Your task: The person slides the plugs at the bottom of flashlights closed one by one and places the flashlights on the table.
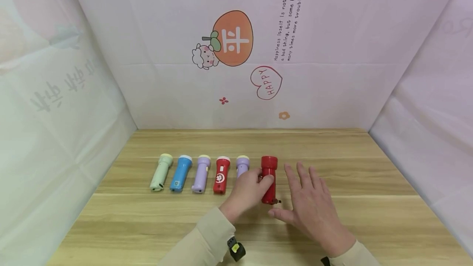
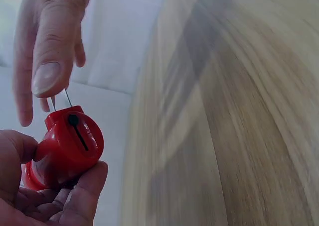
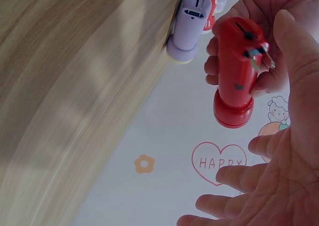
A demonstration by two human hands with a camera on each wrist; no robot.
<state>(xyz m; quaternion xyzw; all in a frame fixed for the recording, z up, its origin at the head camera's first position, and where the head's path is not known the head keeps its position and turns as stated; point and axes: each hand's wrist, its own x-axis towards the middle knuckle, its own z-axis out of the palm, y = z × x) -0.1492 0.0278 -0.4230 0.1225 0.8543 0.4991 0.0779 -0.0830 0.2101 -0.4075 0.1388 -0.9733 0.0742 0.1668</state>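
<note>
My left hand (image 1: 244, 192) holds a red flashlight (image 1: 269, 162) a little right of the middle, its wide head pointing away from me. In the left wrist view, curled fingers and the thumb grip the red body (image 2: 65, 156). Two thin metal plug prongs (image 3: 261, 59) stick out from its tail end, best seen in the right wrist view. Beside the flashlight, my right hand (image 1: 312, 206) has its fingers spread and holds nothing. Its thumb is near the prongs; whether it touches them I cannot tell.
Left of the hands, more flashlights stand in a row: light green (image 1: 161, 171), blue (image 1: 181, 174), purple (image 1: 201, 174), red with a white print (image 1: 221, 175), and another purple one (image 1: 242, 165) partly behind my left hand. Printed white cloth (image 1: 177, 93) encloses the wooden table (image 1: 148, 221).
</note>
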